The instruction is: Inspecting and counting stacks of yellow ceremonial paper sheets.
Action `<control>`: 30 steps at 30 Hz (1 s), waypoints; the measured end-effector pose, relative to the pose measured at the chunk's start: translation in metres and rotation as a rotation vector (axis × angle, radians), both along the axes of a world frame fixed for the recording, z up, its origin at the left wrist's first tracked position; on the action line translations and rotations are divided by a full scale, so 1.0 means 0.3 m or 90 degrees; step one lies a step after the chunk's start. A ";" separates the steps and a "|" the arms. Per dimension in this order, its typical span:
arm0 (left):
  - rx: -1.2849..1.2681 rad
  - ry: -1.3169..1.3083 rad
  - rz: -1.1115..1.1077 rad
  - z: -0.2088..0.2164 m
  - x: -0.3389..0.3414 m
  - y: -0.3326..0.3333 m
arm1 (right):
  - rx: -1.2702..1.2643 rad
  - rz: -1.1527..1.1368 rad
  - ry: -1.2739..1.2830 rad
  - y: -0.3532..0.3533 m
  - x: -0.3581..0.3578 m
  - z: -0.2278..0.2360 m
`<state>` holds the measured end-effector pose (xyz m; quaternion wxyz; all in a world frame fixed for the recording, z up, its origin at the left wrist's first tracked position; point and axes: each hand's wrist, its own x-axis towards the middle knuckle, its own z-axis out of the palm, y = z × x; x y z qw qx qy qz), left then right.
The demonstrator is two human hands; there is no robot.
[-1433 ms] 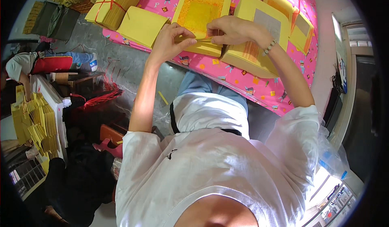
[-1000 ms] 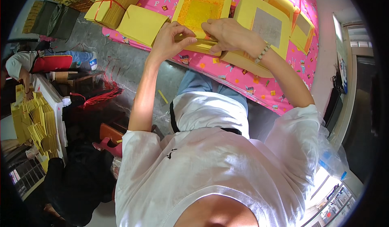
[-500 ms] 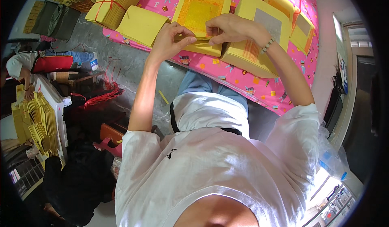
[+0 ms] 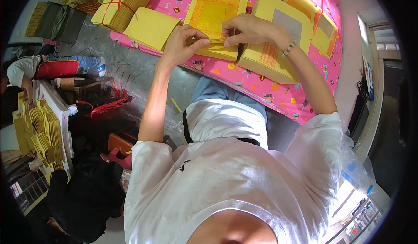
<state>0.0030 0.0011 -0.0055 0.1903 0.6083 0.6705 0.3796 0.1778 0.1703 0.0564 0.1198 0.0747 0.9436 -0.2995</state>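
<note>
A yellow paper sheet (image 4: 216, 10) with an orange-and-gold printed square lies in front of me on a stack of yellow paper. My left hand (image 4: 186, 41) pinches its near left edge between thumb and fingers. At the near right edge, my right hand (image 4: 246, 29) is also closed on the paper, with a bead bracelet on that wrist. Left of the sheet is a folded plain yellow paper stack (image 4: 152, 27). On the right, beneath my right forearm, stands a thick stack of yellow paper (image 4: 261, 65) with a silver square and orange print on top.
Everything rests on a pink patterned tablecloth (image 4: 300, 100). A yellow bundle tied with red string (image 4: 122, 4) stands at the far left, and more tied yellow paper (image 4: 324, 35) at the right. Leftward, a person (image 4: 21, 70) works by a white table holding folded yellow paper (image 4: 45, 135).
Both my hands stay at the sheet's near edge, with only a slight finger shift. The co-worker's arm at the left has moved a little.
</note>
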 end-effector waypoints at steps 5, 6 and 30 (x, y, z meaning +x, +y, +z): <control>0.010 0.012 0.000 -0.011 -0.008 -0.001 | -0.003 0.009 0.026 0.001 0.002 0.006; 0.023 0.013 -0.001 -0.006 -0.005 0.001 | -0.001 0.008 0.027 0.000 0.000 0.012; 0.358 0.108 0.072 0.241 0.314 0.022 | -1.024 -0.579 0.460 -0.120 0.202 0.095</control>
